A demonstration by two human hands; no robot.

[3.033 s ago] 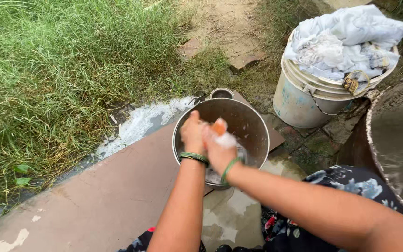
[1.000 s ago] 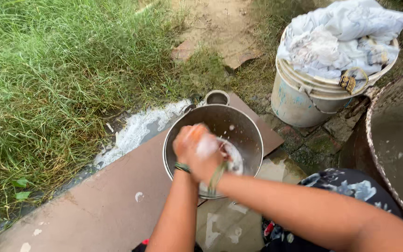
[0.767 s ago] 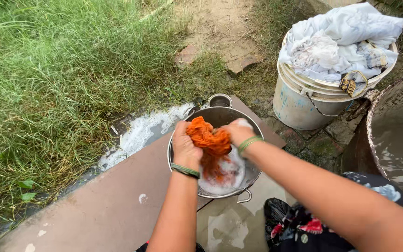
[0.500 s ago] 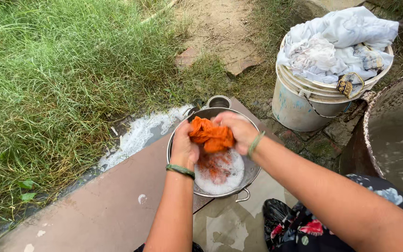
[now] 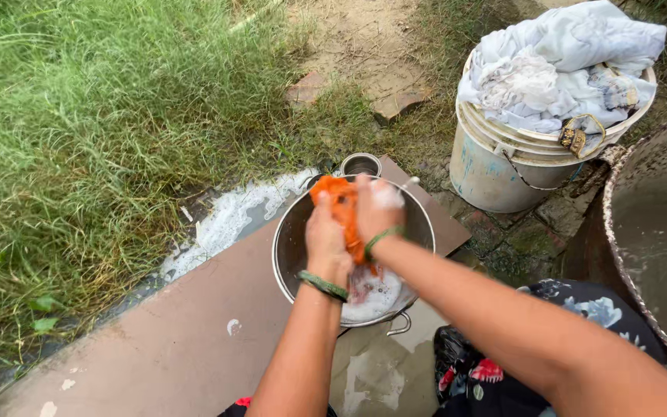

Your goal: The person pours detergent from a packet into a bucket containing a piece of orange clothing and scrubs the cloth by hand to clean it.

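Orange cloth (image 5: pixel 339 210) sits clenched between your 2 hands, left hand (image 5: pixel 326 245) and right hand (image 5: pixel 377 210), above the steel pot (image 5: pixel 291 239) of suds, so scrubbing looks under way with rinsing probably left.

Bare forearms, green bangles (image 5: pixel 323 286) at both wrists, dark floral-print garment (image 5: pixel 580 309).

One head-worn camera is looking steeply down, close over the steel basin (image 5: pixel 287 247), taking in grass (image 5: pixel 79 116) and bucket (image 5: pixel 496 170) beyond.
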